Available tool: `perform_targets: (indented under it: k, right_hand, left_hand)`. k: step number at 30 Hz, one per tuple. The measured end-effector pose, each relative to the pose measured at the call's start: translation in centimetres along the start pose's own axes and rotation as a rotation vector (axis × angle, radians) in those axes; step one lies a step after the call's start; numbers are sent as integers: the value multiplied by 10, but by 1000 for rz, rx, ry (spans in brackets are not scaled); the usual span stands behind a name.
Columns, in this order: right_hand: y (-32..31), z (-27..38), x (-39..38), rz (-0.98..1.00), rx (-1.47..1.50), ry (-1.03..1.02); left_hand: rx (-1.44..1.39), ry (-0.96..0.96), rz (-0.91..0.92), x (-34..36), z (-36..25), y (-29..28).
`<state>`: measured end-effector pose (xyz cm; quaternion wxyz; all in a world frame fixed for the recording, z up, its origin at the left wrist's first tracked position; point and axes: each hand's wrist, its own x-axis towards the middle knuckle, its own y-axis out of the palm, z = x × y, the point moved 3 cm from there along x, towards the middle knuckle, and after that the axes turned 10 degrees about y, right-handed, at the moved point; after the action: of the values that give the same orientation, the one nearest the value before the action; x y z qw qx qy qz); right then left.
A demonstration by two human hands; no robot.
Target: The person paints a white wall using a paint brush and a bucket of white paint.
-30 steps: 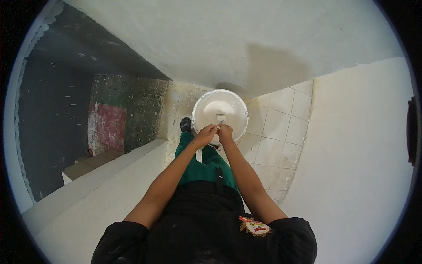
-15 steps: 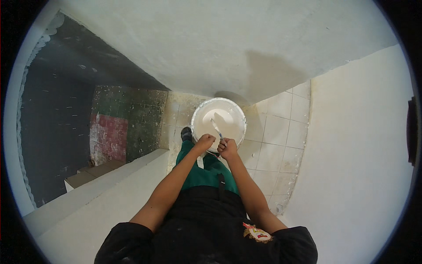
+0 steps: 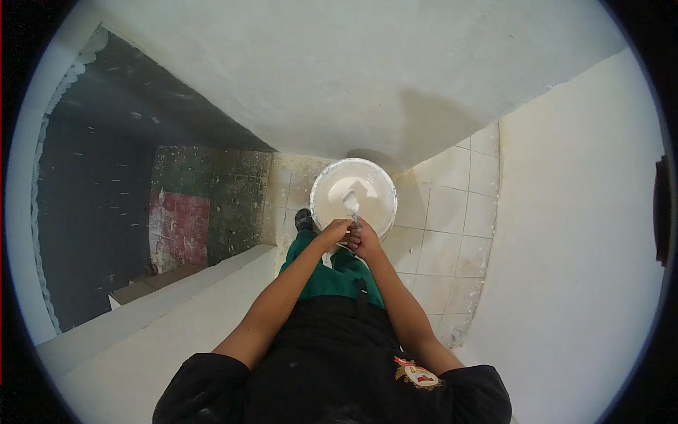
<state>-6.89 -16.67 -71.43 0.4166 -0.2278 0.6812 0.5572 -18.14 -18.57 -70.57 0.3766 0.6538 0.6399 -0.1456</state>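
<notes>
The right hand (image 3: 363,240) grips a putty knife (image 3: 351,202) over the white bucket (image 3: 353,161); the left hand (image 3: 336,232) adjoins it, hold unclear.

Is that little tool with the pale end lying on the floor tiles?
No, the right hand holds the tool, its pale end showing against the white bucket.

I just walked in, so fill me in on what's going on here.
A person stands over a white bucket of pale liquid set on a tiled floor. The right hand holds a small tool, perhaps a brush, its whitish end pointing away from the body above the bucket. The left hand is close against the right, near the tool's handle; whether it grips too is hard to tell.
</notes>
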Motion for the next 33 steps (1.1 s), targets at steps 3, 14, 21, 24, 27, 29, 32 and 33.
perform_targets:
  k: [3,14,21,24,27,29,32,33]
  right_hand:
    - [-7,-1,14,-136,-76,-93]
    - [7,30,10,-826,-1595,-499]
    - [15,31,5,-864,-1723,-491]
    - [13,32,5,-930,-1740,-511]
    - [9,34,7,-834,-1814,-457]
    - [8,34,7,-888,-1729,-491]
    - [15,34,10,-888,-1833,-515]
    - [17,30,11,-880,-1837,-511]
  left_hand:
    - [54,11,-53,-2,0,-14]
    - [89,6,-63,-7,-7,-24]
    - [90,38,-55,-4,-16,-20]
    - [83,27,-65,-5,-17,-19]
    - [95,21,-69,-8,-15,-20]
    - [79,28,-64,-7,-13,-21]
    - [65,31,-66,-9,-8,-27]
    - [68,31,-71,-11,-6,-30]
